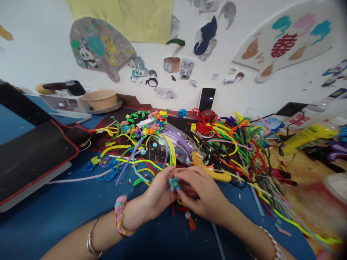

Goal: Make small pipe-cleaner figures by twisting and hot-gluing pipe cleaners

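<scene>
A small teal pipe-cleaner flower [175, 184] with a greenish centre sits between my two hands, above the blue table. My left hand [159, 191] curls behind it, palm turned inward, and supports it; some fingertips are hidden. From the other side, my right hand [204, 193] pinches at the flower's edge with thumb and fingers. Just beyond my hands lie a yellow-handled tool [217, 174] and loose yellow and purple pipe cleaners [170, 148]. Below them is a small orange piece [192, 224].
Tangled coloured pipe cleaners [244, 141] spread over the right side. A flower garland [146, 128] lies at the back, near a tan bowl [100, 100]. A phone [207, 98] leans on the wall. A black, red-edged panel [35, 155] stands left; a yellow bottle [309, 137] lies right.
</scene>
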`<act>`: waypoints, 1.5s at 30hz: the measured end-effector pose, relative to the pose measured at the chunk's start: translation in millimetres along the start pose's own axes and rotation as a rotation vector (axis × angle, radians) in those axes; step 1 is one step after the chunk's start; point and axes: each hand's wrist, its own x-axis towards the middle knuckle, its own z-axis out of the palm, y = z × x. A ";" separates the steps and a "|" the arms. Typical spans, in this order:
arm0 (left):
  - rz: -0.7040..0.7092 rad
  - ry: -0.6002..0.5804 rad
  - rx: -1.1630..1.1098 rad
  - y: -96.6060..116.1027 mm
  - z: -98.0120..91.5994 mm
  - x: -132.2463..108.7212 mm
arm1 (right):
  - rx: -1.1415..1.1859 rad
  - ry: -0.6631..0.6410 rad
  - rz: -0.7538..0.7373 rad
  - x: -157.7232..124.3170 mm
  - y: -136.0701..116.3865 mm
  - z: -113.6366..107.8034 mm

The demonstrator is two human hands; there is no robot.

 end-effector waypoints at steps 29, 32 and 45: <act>0.898 -0.070 1.343 28.1 -6.9 -2.9 | 0.656 0.143 0.417 -0.3 27.8 -16.2; 0.915 -0.037 1.381 27.4 -8.6 -2.7 | 0.679 0.157 0.409 0.6 26.3 -16.5; 1.095 -0.029 1.401 26.1 -6.1 -4.2 | 0.551 0.232 0.319 -2.6 23.2 -14.7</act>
